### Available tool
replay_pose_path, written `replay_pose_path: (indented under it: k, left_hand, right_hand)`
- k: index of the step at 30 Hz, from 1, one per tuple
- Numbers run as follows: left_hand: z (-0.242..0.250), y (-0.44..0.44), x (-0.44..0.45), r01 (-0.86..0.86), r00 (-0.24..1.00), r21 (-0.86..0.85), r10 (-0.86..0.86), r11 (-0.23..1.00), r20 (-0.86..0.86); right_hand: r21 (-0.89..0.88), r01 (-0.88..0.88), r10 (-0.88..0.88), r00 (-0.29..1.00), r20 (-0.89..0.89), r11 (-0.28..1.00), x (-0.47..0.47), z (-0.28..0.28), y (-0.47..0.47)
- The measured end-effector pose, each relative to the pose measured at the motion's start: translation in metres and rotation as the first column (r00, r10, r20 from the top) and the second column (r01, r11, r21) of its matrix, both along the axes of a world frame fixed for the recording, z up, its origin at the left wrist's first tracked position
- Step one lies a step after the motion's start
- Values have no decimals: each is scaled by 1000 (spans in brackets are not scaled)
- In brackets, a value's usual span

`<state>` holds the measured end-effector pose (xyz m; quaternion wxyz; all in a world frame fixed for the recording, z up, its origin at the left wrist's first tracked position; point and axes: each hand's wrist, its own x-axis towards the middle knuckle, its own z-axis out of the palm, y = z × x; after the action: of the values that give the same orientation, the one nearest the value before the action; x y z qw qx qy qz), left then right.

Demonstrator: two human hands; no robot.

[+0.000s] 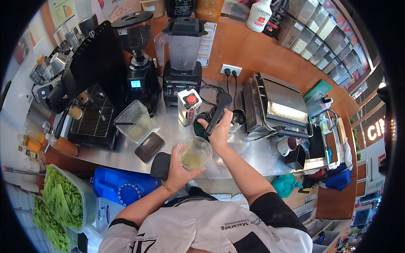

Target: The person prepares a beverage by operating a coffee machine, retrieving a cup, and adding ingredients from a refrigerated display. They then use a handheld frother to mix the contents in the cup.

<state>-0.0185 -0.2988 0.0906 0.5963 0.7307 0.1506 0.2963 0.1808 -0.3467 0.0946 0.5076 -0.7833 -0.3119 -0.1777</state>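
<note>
My left hand (178, 172) holds a clear plastic cup (194, 153) with a little pale yellowish-green liquid in its bottom. Beyond the cup, my right hand (220, 129) grips a dark vessel (201, 125) with a black top or handle (218, 109); it is tilted towards the cup's rim, and its exact kind is partly hidden by my fingers. Just behind stands a white carton (189, 107) with a red cap. Left of the cup, a clear square container (135, 123) stands beside a dark phone-like slab (149, 147). A metal pitcher (238, 119) is right of my right hand.
An espresso machine (91, 107), a coffee grinder (136, 69) and a blender (183, 60) line the back left of the steel counter (202, 174). A contact grill (278, 104) and a mug (286, 146) stand at right. Lettuce tubs (63, 199) and a blue jerrycan (123, 186) are below left.
</note>
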Motion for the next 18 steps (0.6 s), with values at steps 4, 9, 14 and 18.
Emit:
replay_pose_path:
  k: [4, 9, 14, 18]
  left_hand:
    - [25, 6, -4, 16, 999, 110, -20, 994, 35]
    - [40, 12, 7, 15, 999, 88, -18, 996, 34]
    - [43, 15, 12, 16, 1000, 15, -16, 1000, -8]
    - [40, 24, -2, -70, 990, 22, 72, 997, -120]
  right_hand:
    - [131, -164, 192, 953, -234, 978, 6, 38, -36]
    - [282, -365, 384, 923, -12, 887, 50, 181, -28]
    - [-505, -378, 412, 910, -50, 776, 38, 223, 39]
    - [-951, -41, 253, 967, 40, 306, 26, 188, 59]
